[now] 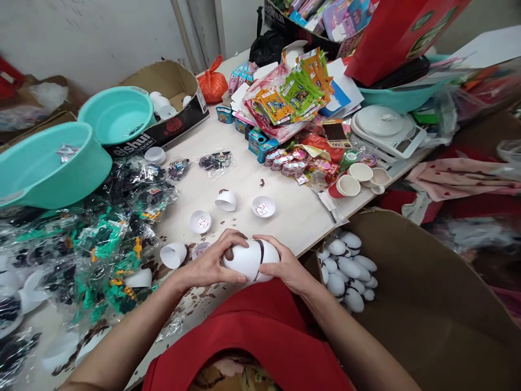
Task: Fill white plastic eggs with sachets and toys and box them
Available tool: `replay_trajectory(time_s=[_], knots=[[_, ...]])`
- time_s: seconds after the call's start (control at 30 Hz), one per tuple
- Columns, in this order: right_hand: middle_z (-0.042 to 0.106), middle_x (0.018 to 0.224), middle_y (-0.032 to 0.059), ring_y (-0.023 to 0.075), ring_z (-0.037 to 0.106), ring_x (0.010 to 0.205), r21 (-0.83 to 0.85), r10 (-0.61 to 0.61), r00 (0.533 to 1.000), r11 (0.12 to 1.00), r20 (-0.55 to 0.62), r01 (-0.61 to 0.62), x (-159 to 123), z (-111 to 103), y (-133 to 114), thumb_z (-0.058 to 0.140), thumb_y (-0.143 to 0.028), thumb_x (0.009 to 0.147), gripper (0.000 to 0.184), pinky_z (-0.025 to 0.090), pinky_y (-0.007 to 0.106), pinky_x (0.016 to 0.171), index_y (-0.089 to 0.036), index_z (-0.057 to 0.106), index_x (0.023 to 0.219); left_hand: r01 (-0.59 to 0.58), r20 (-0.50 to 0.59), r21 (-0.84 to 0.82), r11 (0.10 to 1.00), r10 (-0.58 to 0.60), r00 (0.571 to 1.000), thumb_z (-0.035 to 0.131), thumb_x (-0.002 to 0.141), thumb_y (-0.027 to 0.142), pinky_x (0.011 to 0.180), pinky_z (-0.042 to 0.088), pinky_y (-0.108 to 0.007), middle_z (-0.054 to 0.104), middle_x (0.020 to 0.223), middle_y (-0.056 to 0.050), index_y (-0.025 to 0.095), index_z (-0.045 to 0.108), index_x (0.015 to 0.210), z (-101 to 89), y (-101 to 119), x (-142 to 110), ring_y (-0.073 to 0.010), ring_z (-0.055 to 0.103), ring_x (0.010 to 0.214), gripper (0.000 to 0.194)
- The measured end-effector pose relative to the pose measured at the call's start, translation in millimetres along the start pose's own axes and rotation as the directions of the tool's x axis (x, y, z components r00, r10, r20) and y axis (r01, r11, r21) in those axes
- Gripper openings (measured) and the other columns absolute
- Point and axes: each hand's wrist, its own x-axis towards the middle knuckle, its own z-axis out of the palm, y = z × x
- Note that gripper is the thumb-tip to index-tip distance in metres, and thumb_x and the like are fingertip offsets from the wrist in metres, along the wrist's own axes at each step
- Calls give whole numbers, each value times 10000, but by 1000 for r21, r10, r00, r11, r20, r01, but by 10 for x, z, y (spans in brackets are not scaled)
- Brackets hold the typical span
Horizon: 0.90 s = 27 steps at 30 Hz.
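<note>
Both hands hold a white plastic egg (243, 259) at the table's front edge. My left hand (217, 260) wraps round its larger part, and my right hand (287, 266) grips the other end. A dark band or gap shows between the two parts; I cannot tell whether they are fully joined. Just beyond lie open white egg halves: one half (201, 222) and another half (264, 207) each have a small printed packet inside. An egg half (226, 201) rests tilted between them. Left of my left hand lies one more half (173, 255).
Bagged green and black toys (109, 239) heap at the left, below two turquoise basins (49, 163). A cardboard box (407, 282) with several closed white eggs (350, 266) stands at right. Snack packets (301, 89), paper cups (349, 185) and a white scale (386, 133) occupy the back right.
</note>
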Motion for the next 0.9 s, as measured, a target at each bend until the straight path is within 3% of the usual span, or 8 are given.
replay_trajectory(time_s=[0.17, 0.33, 0.43, 0.5, 0.63, 0.8, 0.9], knots=[[584, 1232, 63, 277, 540, 1115, 13, -11, 1000, 1000, -8, 11, 8, 35, -14, 831, -392, 621, 768, 448, 386, 933, -238, 508, 1301, 14, -115, -12, 1000, -15, 993, 765, 720, 414, 777, 404, -284, 440, 1285, -80, 269, 508, 1182, 48, -28, -3, -190, 456, 994, 548], [573, 1279, 76, 285, 517, 1168, -13, 24, 996, 1000, 81, -23, 36, 34, -67, 824, -398, 636, 774, 414, 421, 992, -226, 498, 1317, 13, -1, -25, 1000, -13, 1000, 767, 718, 397, 768, 404, -272, 425, 1291, -64, 277, 520, 1161, 7, -52, 0, -167, 451, 956, 522], [582, 1234, 81, 281, 523, 1145, 44, 3, 1000, 999, 3, -3, 49, 79, -42, 754, -482, 706, 667, 421, 425, 986, -216, 526, 1273, 61, -9, -34, 998, -61, 998, 767, 713, 392, 790, 416, -280, 440, 1203, -38, 294, 515, 1182, -7, -67, 3, -151, 438, 909, 541], [545, 1259, 90, 281, 541, 1110, 107, 5, 998, 994, -66, 2, 40, 123, -23, 718, -541, 720, 705, 469, 427, 929, -235, 475, 1307, 171, -92, -114, 979, -181, 979, 740, 726, 423, 730, 446, -271, 437, 1076, -19, 304, 485, 1212, 19, -72, 6, -147, 441, 861, 561], [502, 1273, 81, 278, 590, 1017, 110, 72, 997, 992, -39, -67, -30, 180, -52, 915, -348, 460, 1062, 566, 376, 741, -306, 345, 1355, 297, -137, -353, 887, -363, 922, 726, 716, 463, 539, 490, -220, 384, 981, -3, 305, 437, 1215, 120, -20, 1, -135, 499, 790, 598], [564, 1130, 70, 247, 656, 795, 78, 169, 985, 983, -23, -167, -61, 204, -134, 880, -349, 520, 880, 532, 262, 402, -279, 387, 1245, 353, -88, -515, 781, -458, 885, 779, 658, 459, 407, 531, -238, 393, 1071, -25, 298, 415, 1203, 260, 94, -6, -158, 616, 739, 675], [610, 960, 30, 160, 629, 548, 66, 207, 977, 977, -52, -204, 0, 203, -132, 847, -412, 577, 810, 455, 213, 318, -262, 369, 1213, 334, -119, -638, 694, -517, 848, 718, 711, 519, 355, 509, -224, 466, 1060, -46, 266, 401, 1188, 317, 89, 41, -157, 637, 662, 626]])
